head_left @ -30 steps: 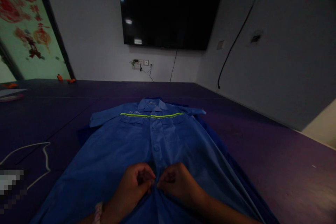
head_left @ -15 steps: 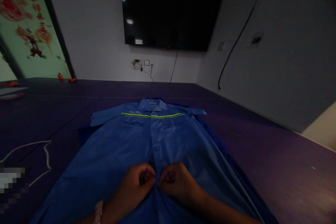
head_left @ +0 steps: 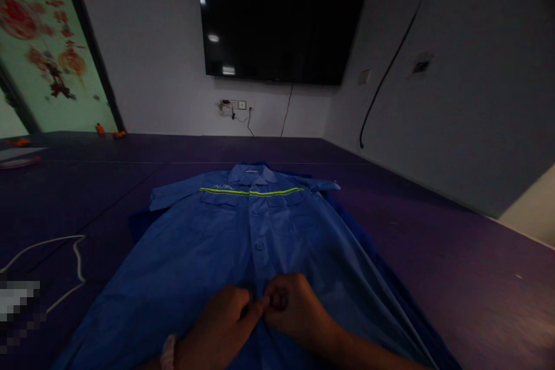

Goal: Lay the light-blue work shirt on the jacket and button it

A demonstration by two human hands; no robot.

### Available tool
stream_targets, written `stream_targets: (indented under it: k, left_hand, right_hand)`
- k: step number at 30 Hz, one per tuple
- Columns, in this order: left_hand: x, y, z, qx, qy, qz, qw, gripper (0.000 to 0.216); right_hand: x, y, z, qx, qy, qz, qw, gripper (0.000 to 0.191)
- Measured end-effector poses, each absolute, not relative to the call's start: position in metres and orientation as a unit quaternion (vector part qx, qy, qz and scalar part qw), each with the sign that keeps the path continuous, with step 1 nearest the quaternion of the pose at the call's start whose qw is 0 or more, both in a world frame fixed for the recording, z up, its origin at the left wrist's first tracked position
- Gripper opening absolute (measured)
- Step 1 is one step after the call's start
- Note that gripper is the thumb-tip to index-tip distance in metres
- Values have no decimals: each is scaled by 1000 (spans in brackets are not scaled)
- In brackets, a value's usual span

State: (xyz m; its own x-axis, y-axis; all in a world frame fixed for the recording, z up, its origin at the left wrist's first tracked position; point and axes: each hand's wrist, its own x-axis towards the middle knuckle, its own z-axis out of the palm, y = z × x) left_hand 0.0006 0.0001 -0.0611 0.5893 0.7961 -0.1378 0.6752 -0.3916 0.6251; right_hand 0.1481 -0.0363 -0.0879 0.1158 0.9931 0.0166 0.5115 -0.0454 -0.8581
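Note:
A blue short-sleeved work shirt lies spread face up, collar away from me, with a yellow-green stripe across the chest. Its button placket runs down the middle toward me, and a button shows above my hands. My left hand is closed in a pinch at the placket, its thumb stretched to the right. Beside it my right hand, fingers curled, pinches the placket edge. The two hands meet at their fingertips, which hide whatever button is there. A darker blue garment shows from under the shirt.
Purple flooring surrounds the shirt. At left lie a white cable and a blurred-out pale object. A black television hangs on the far wall, above sockets. Small orange objects are near the door at left.
My left hand has turned and moved right and slightly down, its thumb now reaching my right fingertips. My right hand has stayed nearly in place. The shirt lies as before.

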Motion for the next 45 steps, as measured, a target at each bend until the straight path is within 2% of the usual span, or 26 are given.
stream_targets:
  k: [5, 9, 15, 29, 37, 45]
  left_hand:
    - [0, 3, -66, 849, 421, 58, 313, 33]
    - [-3, 8, -75, 854, 403, 80, 319, 34]
    - [-7, 9, -71, 845, 396, 111, 341, 17]
    - [-6, 12, -72, 857, 364, 122, 343, 23]
    - [-4, 11, -63, 848, 367, 108, 368, 23]
    - [-4, 14, -74, 841, 366, 132, 377, 16]
  right_hand:
    - [146, -36, -96, -660, -611, 275, 339, 9]
    - [148, -36, -96, -661, -625, 269, 317, 12]
    - [153, -37, -87, -637, -662, 261, 296, 19]
    - [155, -38, -79, -652, -686, 218, 240, 22]
    - [157, -39, -78, -657, -689, 203, 227, 20]
    - [157, -39, -80, -652, -680, 227, 245, 20]
